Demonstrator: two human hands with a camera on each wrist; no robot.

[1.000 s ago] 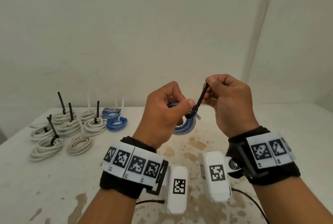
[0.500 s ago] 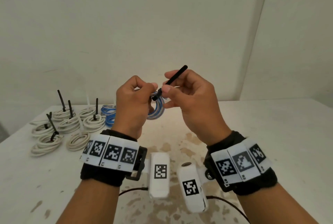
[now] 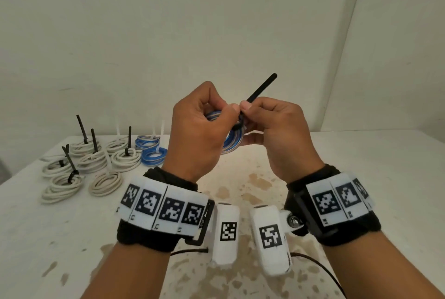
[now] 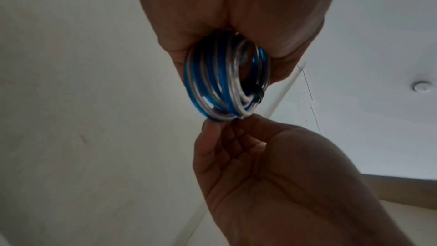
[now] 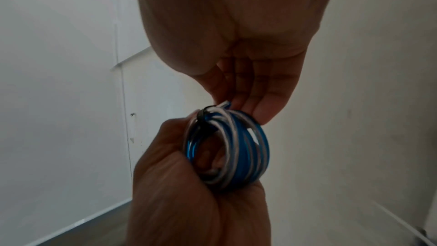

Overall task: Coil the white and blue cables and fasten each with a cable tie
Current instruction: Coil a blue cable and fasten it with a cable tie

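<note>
Far left on the surface (image 3: 361, 178): tied white coils (image 3: 65, 184) and blue coils (image 3: 154, 156), ties partly hard to make out. Left hand (image 3: 197, 135) curls round the blue-white coil (image 3: 232, 141), held mid-air, mostly hidden behind it. Black cable tie (image 3: 261, 87) sticks up-right; its head obscured btwn thumbs. Right hand (image 3: 279, 130) pinches the tie.
</note>
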